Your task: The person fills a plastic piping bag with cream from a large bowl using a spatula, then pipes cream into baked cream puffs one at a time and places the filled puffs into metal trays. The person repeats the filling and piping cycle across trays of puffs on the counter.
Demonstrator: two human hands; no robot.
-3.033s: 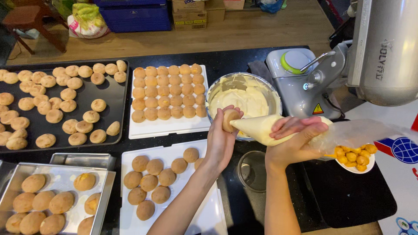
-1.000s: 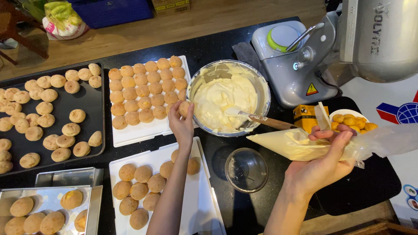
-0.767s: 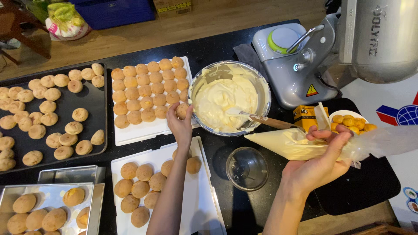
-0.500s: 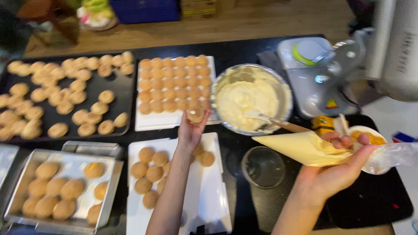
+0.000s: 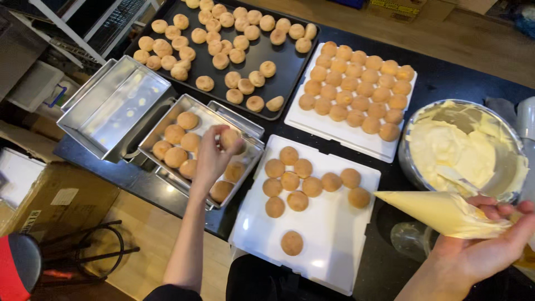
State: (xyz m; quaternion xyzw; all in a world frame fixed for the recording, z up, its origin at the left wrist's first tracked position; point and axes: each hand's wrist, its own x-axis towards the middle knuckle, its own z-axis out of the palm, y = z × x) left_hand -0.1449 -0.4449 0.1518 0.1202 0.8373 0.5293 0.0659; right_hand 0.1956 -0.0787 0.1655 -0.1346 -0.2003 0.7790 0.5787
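Small round golden-brown puff (image 5: 230,137) pinched in left hand's (image 5: 210,159) fingertips, over shiny rectangular metal tray (image 5: 167,121) of similar puffs. Right of that tray, white square board (image 5: 329,234) with more puffs. Farther right, cream-filled clear plastic piping bag (image 5: 440,213) clasped in right hand (image 5: 484,245), apparently just below steel cream bowl (image 5: 504,167).
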